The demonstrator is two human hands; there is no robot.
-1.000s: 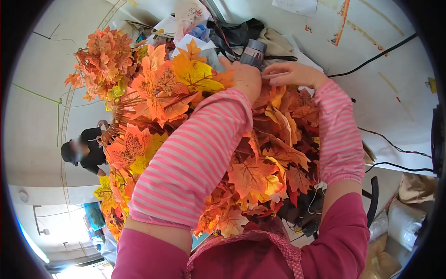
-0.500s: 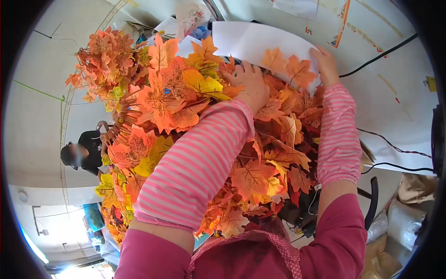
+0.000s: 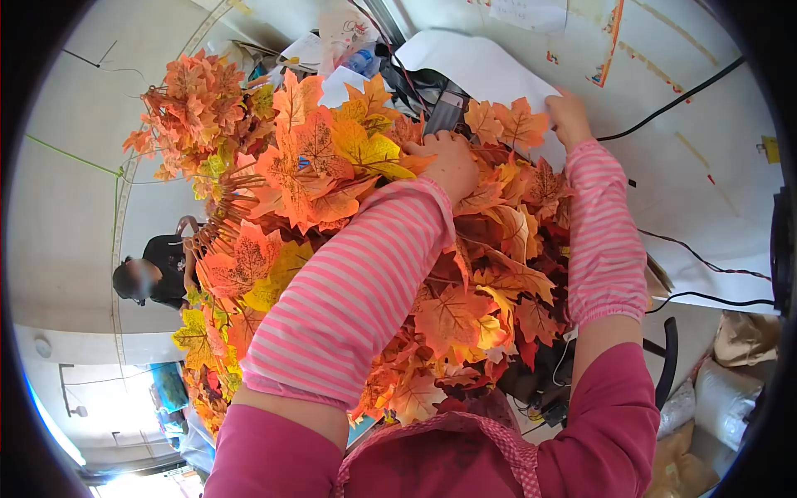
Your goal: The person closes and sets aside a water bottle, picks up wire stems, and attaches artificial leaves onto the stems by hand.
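A large heap of orange, red and yellow artificial maple leaves (image 3: 452, 319) fills the middle of the view. My left hand (image 3: 448, 164) rests on the leaves near the top, its fingers bent and apart, just below a grey cylindrical object (image 3: 445, 112). At the upper right, my right hand (image 3: 568, 116) is closed on the edge of a white sheet (image 3: 481, 65), which curves up behind the leaves. Brown stems (image 3: 228, 203) are bunched at the heap's left side.
Plastic bags (image 3: 342, 37) and a dark bag lie behind the leaves. Black cables (image 3: 677, 101) cross the white surface at right. A person (image 3: 158, 270) in black is at the left. Wrapped packages (image 3: 726, 398) are at the lower right.
My right hand has moved right and taken hold of the white sheet, which rose over the grey object and has since shifted back, uncovering it. My left hand has come down onto the leaves.
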